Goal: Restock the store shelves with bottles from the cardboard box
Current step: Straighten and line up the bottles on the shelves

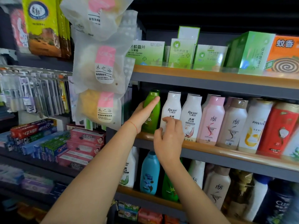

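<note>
A green shampoo bottle (152, 115) stands upright at the left end of the middle shelf (226, 152). My left hand (143, 113) wraps around its left side, index finger stretched across the bottle's upper front. My right hand (169, 139) is just in front of the shelf edge, fingers apart, with one fingertip touching the lower front of the white Raclen bottle (172, 107) beside the green one. A second white Raclen bottle (191, 113) stands to the right of that. The cardboard box is not in view.
Pink, white and red shampoo bottles (234, 123) fill the rest of the middle shelf. Green mosquito-repellent boxes (181, 54) line the shelf above. A blue bottle (149, 173) and others stand on the shelf below. Bagged bath sponges (102, 68) hang at left, above toothpaste boxes (56, 143).
</note>
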Demonstrator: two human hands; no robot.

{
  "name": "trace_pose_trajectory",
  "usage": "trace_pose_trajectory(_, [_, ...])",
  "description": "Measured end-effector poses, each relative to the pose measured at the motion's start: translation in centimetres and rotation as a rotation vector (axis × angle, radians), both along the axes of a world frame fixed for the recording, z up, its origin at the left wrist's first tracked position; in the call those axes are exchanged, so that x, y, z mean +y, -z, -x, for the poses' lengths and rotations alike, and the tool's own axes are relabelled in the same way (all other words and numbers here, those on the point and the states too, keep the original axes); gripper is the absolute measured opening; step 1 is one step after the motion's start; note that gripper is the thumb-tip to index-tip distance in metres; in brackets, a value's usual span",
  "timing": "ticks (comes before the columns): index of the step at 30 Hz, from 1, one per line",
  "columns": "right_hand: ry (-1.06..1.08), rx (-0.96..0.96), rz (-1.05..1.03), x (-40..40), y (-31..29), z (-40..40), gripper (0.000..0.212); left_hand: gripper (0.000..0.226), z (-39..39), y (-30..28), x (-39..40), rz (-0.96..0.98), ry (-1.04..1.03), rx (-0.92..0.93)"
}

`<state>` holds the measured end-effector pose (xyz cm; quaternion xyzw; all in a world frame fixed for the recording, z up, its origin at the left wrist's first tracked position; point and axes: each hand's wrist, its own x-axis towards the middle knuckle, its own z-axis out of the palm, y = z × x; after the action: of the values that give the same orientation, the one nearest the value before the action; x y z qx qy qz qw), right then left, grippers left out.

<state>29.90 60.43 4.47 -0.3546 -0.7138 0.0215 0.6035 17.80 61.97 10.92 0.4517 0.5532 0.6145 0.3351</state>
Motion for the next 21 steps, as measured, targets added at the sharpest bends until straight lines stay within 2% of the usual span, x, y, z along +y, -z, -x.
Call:
trace_pose_trajectory(2, [0.035,-0.034,-0.019,0.3,0.4,-0.2,0.033,0.075,-0.1,0.0,0.0,-0.006,-0.008,0.007])
trace_pose_trajectory(7, [0.12,-0.069,-0.077,0.9,0.5,-0.6,0.035,0.057,-0.1,-0.1,0.0,-0.027,-0.001,0.005])
trace_pose_trajectory(15, [0.129,-0.093,-0.132,2.4,-4.2,-1.1,0.051,0.082,-0.2,0.2,0.2,-0.048,0.007,0.008])
trace_pose_trajectory(18, [0.126,-0.079,-0.045,3.1,-5.8,-1.2,0.055,0.094,-0.3,0.2,0.1,-0.049,0.003,0.021])
trace_pose_trajectory(21, [0.106,-0.096,0.035,3.4,-6.7,-1.5,0.058,0.092,-0.3,0.2,0.1,-0.055,0.004,0.023])
